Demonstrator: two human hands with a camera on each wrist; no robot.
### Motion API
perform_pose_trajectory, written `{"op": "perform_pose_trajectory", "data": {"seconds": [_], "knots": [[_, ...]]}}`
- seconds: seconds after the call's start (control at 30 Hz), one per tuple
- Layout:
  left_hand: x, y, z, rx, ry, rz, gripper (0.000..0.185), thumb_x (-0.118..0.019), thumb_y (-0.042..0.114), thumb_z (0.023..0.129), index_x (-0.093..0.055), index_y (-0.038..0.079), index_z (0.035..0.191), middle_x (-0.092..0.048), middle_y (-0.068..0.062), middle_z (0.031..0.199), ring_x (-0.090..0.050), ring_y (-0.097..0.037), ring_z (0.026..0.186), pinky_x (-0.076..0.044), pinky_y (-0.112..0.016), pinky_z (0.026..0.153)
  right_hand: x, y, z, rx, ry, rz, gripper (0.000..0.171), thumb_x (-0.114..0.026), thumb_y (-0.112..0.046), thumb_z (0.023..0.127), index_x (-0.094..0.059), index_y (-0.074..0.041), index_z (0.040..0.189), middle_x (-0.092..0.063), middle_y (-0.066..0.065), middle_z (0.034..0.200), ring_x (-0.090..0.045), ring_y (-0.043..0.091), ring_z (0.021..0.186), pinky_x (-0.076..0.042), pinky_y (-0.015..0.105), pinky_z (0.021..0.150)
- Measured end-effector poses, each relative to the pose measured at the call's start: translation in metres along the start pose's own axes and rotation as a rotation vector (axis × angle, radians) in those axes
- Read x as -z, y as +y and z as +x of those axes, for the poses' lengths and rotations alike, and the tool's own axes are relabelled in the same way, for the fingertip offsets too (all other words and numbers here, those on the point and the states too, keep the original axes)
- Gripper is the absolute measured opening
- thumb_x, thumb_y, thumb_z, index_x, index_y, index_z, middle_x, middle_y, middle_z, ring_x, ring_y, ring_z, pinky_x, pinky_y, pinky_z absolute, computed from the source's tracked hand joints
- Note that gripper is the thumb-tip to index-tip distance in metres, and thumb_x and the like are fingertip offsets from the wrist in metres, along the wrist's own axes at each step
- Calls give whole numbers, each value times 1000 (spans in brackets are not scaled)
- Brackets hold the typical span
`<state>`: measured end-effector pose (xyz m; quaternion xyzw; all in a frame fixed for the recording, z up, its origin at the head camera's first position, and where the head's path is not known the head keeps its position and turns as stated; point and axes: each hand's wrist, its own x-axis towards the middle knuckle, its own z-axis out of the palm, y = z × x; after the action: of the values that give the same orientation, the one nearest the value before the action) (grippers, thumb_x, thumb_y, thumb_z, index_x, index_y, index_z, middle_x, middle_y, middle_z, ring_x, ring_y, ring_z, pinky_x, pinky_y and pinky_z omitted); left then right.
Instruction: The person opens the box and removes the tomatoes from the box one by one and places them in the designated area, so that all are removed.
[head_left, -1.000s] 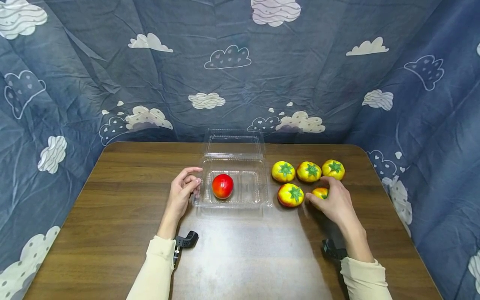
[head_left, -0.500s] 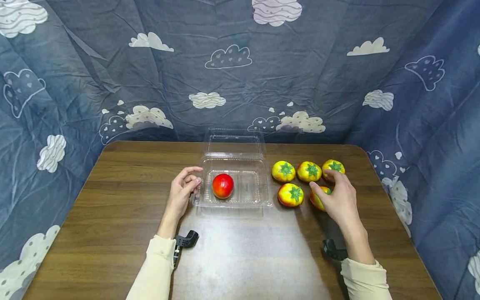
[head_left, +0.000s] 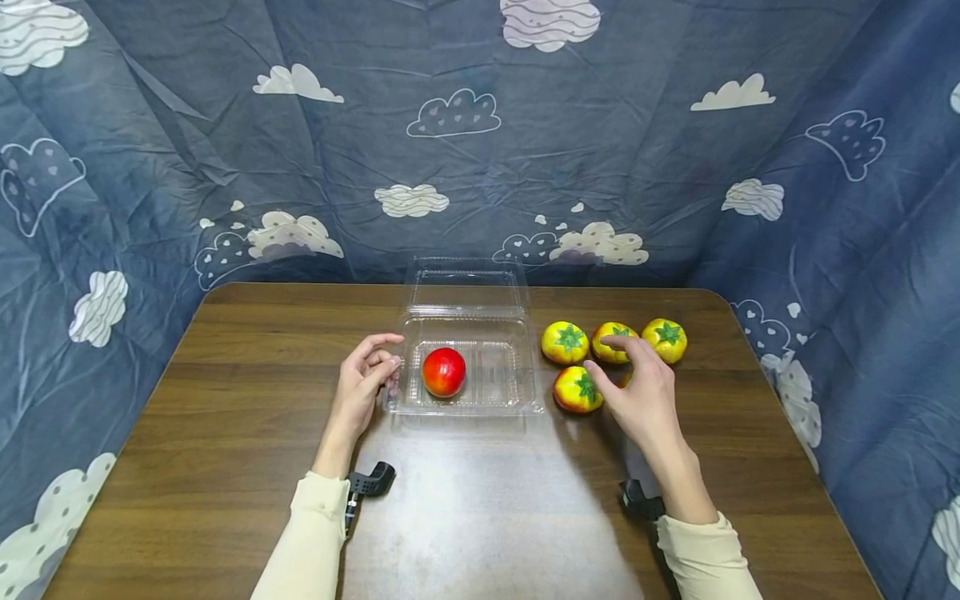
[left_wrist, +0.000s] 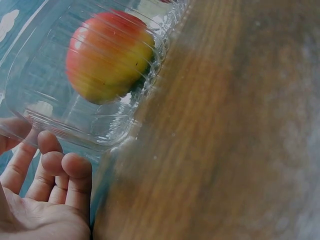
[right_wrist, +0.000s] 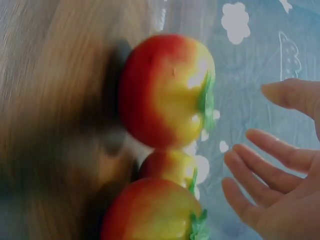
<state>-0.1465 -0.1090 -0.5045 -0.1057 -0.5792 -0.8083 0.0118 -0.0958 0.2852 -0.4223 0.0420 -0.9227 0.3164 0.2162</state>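
A clear plastic clamshell container (head_left: 517,367) lies open on the wooden table with one red tomato (head_left: 444,372) (left_wrist: 107,55) inside. My left hand (head_left: 371,372) rests against the container's left edge, fingers (left_wrist: 52,167) loosely curled and gripping nothing. Several yellow-red tomatoes with green tops lie to the container's right: a back row (head_left: 566,342) (head_left: 664,340) and a front one (head_left: 576,389). My right hand (head_left: 633,379) hovers over them with spread fingers, covering part of the middle back tomato and most of another. In the right wrist view the hand (right_wrist: 280,150) is empty beside a tomato (right_wrist: 167,90).
The container's lid (head_left: 467,285) lies flat behind it toward the table's back edge. A blue cloud-print cloth (head_left: 480,150) hangs around the table on three sides. Black wrist mounts (head_left: 372,481) (head_left: 637,498) sit on both forearms. Bare wood (head_left: 487,517) lies in front of the container.
My right hand has slid left and toward the back, from the front right tomato to above the middle of the group. The left hand and the container have stayed put.
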Motion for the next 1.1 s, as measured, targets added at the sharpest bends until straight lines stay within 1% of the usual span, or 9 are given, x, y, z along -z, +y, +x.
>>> {"op": "perform_pose_trajectory", "data": {"seconds": [0.07, 0.17, 0.3, 0.4, 0.57, 0.7, 0.87, 0.97, 1.1], "knots": [[1, 0, 0, 1, 3, 4, 34, -59, -7, 92, -53, -11, 126, -50, -21, 74, -45, -21, 56, -45, -25, 45, -6, -5, 1, 35, -4, 16, 41, -81, -23, 81, -67, -6, 115, -68, 11, 112, -62, 29, 108, -46, 46, 95], [0, 0, 0, 1, 6, 4, 34, -59, -7, 92, -53, -11, 126, -50, -19, 74, -45, -21, 56, -45, -26, 45, -14, -14, 2, 70, -24, 38, 40, -81, -24, 81, -67, -6, 114, -68, 12, 110, -63, 29, 104, -48, 45, 90], [-1, 1, 1, 1, 3, 9, 34, -59, -7, 92, -54, -10, 126, -53, -15, 73, -46, -19, 56, -45, -26, 45, -23, -26, 3, 76, -61, 72, 40, -81, -26, 82, -67, -8, 114, -69, 11, 110, -65, 30, 97, -51, 45, 83], [-1, 0, 2, 1, -2, 13, 34, -59, -7, 92, -53, -10, 126, -54, -12, 72, -46, -19, 56, -45, -26, 45, -28, -33, 3, 78, -80, 91, 41, -82, -27, 81, -68, -8, 115, -70, 10, 111, -66, 29, 98, -53, 45, 84], [0, -1, 0, -3, 5, 16, 34, -59, -8, 92, -53, -11, 126, -53, -14, 73, -46, -20, 55, -45, -26, 46, -38, -44, 4, 108, -90, 111, 40, -81, -28, 81, -68, -8, 114, -70, 8, 109, -66, 26, 100, -52, 44, 87], [1, -2, -2, -11, 3, 13, 34, -59, -6, 93, -53, -11, 126, -53, -15, 73, -46, -19, 55, -46, -25, 45, -46, -55, 7, 109, -117, 118, 39, -80, -31, 82, -68, -12, 114, -69, 5, 108, -65, 22, 100, -53, 41, 88], [1, -2, -3, -21, -4, 8, 35, -59, -5, 93, -52, -12, 127, -55, -10, 72, -47, -17, 55, -46, -23, 46, -56, -70, 9, 95, -161, 126, 39, -79, -34, 83, -67, -15, 115, -68, 4, 109, -64, 25, 102, -52, 40, 89], [1, -1, -2, -20, -7, 6, 35, -59, -5, 93, -52, -11, 127, -55, -10, 73, -47, -17, 56, -46, -23, 46, -61, -79, 11, 100, -181, 136, 41, -79, -32, 83, -66, -11, 116, -68, 7, 110, -63, 27, 102, -51, 42, 90], [0, -1, -1, -17, -7, 6, 35, -60, -6, 93, -53, -12, 126, -56, -10, 73, -48, -17, 56, -46, -23, 45, -70, -88, 11, 107, -232, 139, 45, -79, -30, 83, -65, -7, 119, -67, 10, 111, -63, 29, 104, -51, 43, 91]]}}
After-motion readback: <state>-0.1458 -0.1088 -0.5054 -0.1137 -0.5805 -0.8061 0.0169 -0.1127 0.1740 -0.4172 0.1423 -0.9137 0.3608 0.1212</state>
